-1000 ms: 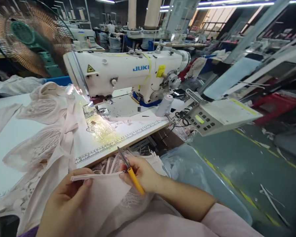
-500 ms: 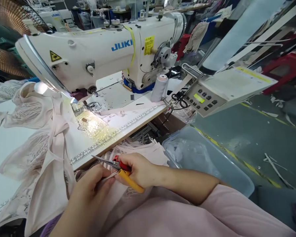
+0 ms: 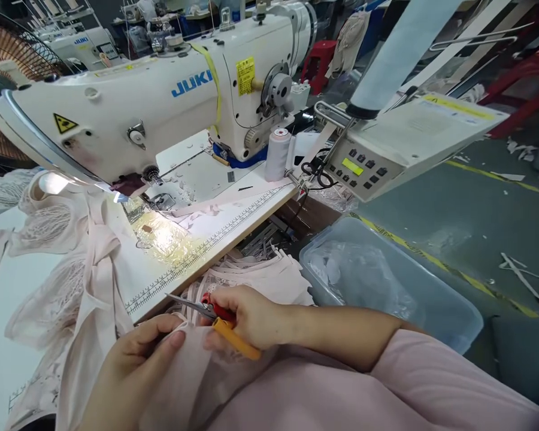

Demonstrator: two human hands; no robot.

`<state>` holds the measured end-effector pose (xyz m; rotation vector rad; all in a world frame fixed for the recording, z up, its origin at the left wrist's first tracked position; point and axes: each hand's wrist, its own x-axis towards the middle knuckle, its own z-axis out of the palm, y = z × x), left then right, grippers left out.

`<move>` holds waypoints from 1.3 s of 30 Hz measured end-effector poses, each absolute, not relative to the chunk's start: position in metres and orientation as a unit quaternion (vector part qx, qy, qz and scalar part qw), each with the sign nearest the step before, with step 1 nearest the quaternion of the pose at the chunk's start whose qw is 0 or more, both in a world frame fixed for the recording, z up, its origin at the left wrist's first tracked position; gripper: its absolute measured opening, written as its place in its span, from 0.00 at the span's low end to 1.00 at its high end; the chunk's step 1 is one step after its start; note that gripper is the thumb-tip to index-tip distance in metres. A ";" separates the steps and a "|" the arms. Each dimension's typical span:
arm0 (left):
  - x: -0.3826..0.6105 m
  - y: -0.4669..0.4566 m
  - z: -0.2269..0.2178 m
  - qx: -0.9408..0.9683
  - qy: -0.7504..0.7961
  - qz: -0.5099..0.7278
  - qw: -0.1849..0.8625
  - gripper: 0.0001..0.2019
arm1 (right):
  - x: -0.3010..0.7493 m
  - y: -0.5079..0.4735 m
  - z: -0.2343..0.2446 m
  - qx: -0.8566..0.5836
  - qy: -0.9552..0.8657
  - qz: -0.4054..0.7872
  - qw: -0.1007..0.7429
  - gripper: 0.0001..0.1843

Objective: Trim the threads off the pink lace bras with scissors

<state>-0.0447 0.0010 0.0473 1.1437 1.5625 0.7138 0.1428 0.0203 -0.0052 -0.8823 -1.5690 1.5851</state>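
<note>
My right hand [image 3: 251, 314] is closed round thread snips [image 3: 215, 317] with one red and one orange handle, their blades pointing left just below the table's edge. My left hand [image 3: 137, 359] pinches the top edge of a pale pink fabric piece [image 3: 197, 377] lying on my lap, thumb and fingers pressed on it right beside the snips' blades. More pink lace garment pieces [image 3: 72, 269] lie heaped on the white table [image 3: 233, 218] to the left of the white sewing machine [image 3: 161, 102], whose lamp lights the needle area.
A control panel box [image 3: 386, 149] sticks out at the table's right end, with a white thread cone [image 3: 277, 154] and black scissors [image 3: 317, 173] near it. A clear plastic bin [image 3: 386, 287] stands on the floor to my right. Cut pink pieces [image 3: 260, 275] are stacked under the table edge. A fan [image 3: 4, 72] is at far left.
The view tilted down and came closer to the machine. My hands came together: the white strip held stretched between them a second ago is no longer seen, and the snips now point left.
</note>
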 end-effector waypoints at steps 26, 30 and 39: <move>-0.033 -0.006 0.038 0.433 0.656 0.379 0.490 0.13 | 0.181 0.044 0.043 -0.350 -0.875 0.329 -0.065 0.25; -0.036 -0.006 0.036 0.425 0.643 0.378 0.513 0.14 | 0.181 0.044 0.041 -0.362 -0.875 0.318 -0.051 0.23; -0.038 -0.005 0.033 0.432 0.636 0.373 0.519 0.13 | 0.184 0.046 0.040 -0.372 -0.870 0.319 -0.052 0.24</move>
